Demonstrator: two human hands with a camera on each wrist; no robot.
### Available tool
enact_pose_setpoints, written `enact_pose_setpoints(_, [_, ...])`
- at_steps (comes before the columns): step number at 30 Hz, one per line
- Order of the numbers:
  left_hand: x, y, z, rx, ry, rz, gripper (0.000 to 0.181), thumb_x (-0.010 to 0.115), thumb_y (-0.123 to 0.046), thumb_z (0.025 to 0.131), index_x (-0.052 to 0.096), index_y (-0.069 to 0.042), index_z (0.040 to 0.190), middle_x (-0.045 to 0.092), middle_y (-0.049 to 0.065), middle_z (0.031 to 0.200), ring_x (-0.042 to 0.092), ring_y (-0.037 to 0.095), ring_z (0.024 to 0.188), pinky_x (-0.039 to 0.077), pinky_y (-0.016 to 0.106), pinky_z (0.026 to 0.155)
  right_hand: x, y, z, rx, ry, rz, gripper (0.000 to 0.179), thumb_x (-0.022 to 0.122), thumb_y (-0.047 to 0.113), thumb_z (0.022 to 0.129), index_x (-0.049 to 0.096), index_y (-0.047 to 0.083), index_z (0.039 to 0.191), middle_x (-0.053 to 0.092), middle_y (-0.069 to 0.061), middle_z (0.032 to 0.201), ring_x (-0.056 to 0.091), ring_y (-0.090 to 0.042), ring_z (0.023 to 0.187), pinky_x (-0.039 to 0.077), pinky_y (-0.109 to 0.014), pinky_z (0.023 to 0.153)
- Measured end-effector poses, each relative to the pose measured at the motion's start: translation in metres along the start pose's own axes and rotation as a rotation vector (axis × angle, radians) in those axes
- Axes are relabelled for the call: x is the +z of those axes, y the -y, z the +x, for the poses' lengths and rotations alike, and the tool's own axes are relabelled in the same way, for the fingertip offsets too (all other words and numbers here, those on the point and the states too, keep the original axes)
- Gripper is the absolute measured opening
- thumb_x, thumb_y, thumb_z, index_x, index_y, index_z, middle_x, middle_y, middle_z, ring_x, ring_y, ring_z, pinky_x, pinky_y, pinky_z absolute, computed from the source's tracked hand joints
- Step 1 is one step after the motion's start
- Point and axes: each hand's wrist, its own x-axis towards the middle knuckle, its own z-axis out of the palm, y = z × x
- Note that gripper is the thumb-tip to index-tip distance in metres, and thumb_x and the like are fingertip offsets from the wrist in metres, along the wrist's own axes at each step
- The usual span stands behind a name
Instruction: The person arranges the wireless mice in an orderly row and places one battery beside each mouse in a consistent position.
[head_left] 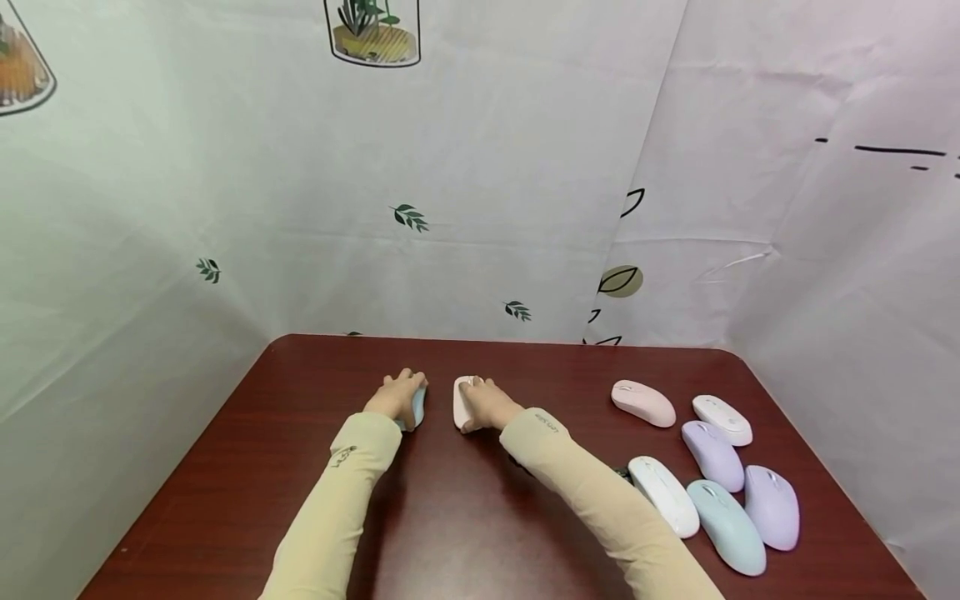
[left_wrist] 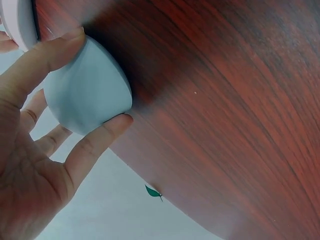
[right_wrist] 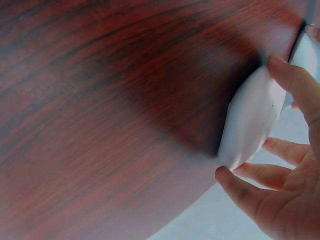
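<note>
My left hand (head_left: 396, 397) grips a light blue computer mouse (left_wrist: 90, 87) by its edges, thumb on one side and fingers round the other. That mouse is at the middle of the table, partly hidden under the hand in the head view. Just to its right, my right hand (head_left: 491, 407) holds a pale pinkish-white computer mouse (right_wrist: 252, 112) between thumb and fingers. A small gap separates the two mice, which both sit at or very near the tabletop; exact contact is hard to tell.
Several more mice lie at the right of the dark red wooden table (head_left: 247, 500): a pink mouse (head_left: 643, 403), two white, two lavender, and a teal mouse (head_left: 726, 527). My right sleeve passes close to the nearer white mouse (head_left: 663, 496). A white patterned sheet (head_left: 450, 167) hangs behind the table.
</note>
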Motion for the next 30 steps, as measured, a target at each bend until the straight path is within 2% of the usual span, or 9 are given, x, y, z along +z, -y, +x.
enact_pose_setpoints(4, [-0.001, -0.002, 0.002, 0.013, 0.010, 0.007, 0.069, 0.078, 0.005, 0.064, 0.049, -0.008, 0.124, 0.040, 0.019, 0.131, 0.037, 0.036, 0.102, 0.046, 0.039, 0.066, -0.001, -0.003, -0.002, 0.003, 0.000, 0.001, 0.073, 0.080, 0.032, 0.073, 0.048, 0.003, 0.132, 0.050, -0.021, 0.132, 0.051, -0.035, 0.114, 0.045, -0.038, 0.094])
enact_pose_setpoints(7, [-0.003, -0.004, 0.004, 0.011, 0.022, 0.008, 0.070, 0.078, 0.004, 0.064, 0.048, -0.009, 0.126, 0.039, 0.019, 0.131, 0.038, 0.037, 0.105, 0.046, 0.039, 0.067, -0.005, -0.006, -0.004, 0.019, 0.018, 0.049, 0.077, 0.080, 0.034, 0.074, 0.044, 0.005, 0.136, 0.044, -0.023, 0.139, 0.048, -0.038, 0.119, 0.044, -0.043, 0.096])
enact_pose_setpoints(12, [-0.006, -0.005, 0.005, 0.012, 0.038, 0.008, 0.072, 0.079, 0.003, 0.065, 0.046, -0.009, 0.129, 0.038, 0.019, 0.131, 0.037, 0.037, 0.106, 0.047, 0.041, 0.069, -0.017, -0.015, -0.014, 0.073, 0.126, 0.175, 0.086, 0.073, 0.040, 0.080, 0.029, 0.010, 0.147, 0.022, -0.027, 0.152, 0.032, -0.045, 0.134, 0.033, -0.057, 0.104])
enact_pose_setpoints(15, [-0.005, -0.004, 0.005, 0.027, 0.047, 0.007, 0.073, 0.078, 0.003, 0.066, 0.046, -0.008, 0.130, 0.038, 0.019, 0.132, 0.038, 0.037, 0.107, 0.047, 0.041, 0.070, -0.029, -0.024, -0.023, 0.090, 0.187, 0.196, 0.083, 0.067, 0.041, 0.084, 0.026, 0.009, 0.149, 0.018, -0.028, 0.153, 0.023, -0.046, 0.139, 0.026, -0.061, 0.107])
enact_pose_setpoints(18, [-0.005, -0.004, 0.003, 0.048, 0.041, 0.010, 0.072, 0.078, 0.003, 0.066, 0.046, -0.007, 0.129, 0.039, 0.020, 0.133, 0.039, 0.038, 0.106, 0.047, 0.040, 0.070, -0.043, -0.038, -0.035, 0.089, 0.216, 0.222, 0.078, 0.063, 0.039, 0.088, 0.026, 0.008, 0.149, 0.018, -0.026, 0.153, 0.019, -0.044, 0.141, 0.022, -0.060, 0.110])
enact_pose_setpoints(23, [-0.004, -0.002, -0.001, 0.058, 0.020, 0.026, 0.071, 0.078, 0.002, 0.067, 0.047, -0.006, 0.130, 0.035, 0.024, 0.141, 0.041, 0.043, 0.114, 0.048, 0.044, 0.075, -0.060, -0.071, -0.055, 0.020, 0.181, 0.207, 0.068, 0.061, 0.031, 0.091, 0.032, 0.003, 0.145, 0.034, -0.021, 0.149, 0.031, -0.038, 0.138, 0.029, -0.051, 0.110])
enact_pose_setpoints(28, [0.000, 0.001, -0.002, 0.056, 0.016, 0.036, 0.073, 0.075, 0.003, 0.068, 0.045, -0.005, 0.134, 0.015, 0.030, 0.152, 0.034, 0.054, 0.127, 0.046, 0.050, 0.081, -0.059, -0.112, -0.072, -0.030, 0.053, 0.196, 0.055, 0.060, 0.022, 0.091, 0.042, -0.003, 0.137, 0.048, -0.023, 0.138, 0.045, -0.038, 0.127, 0.037, -0.049, 0.104])
enact_pose_setpoints(30, [0.003, 0.002, -0.003, 0.061, 0.016, 0.043, 0.074, 0.075, 0.002, 0.069, 0.044, -0.004, 0.136, 0.013, 0.030, 0.152, 0.032, 0.055, 0.128, 0.045, 0.052, 0.084, -0.057, -0.128, -0.080, -0.031, 0.004, 0.212, 0.051, 0.059, 0.019, 0.092, 0.044, -0.004, 0.135, 0.049, -0.024, 0.136, 0.046, -0.039, 0.126, 0.037, -0.050, 0.103])
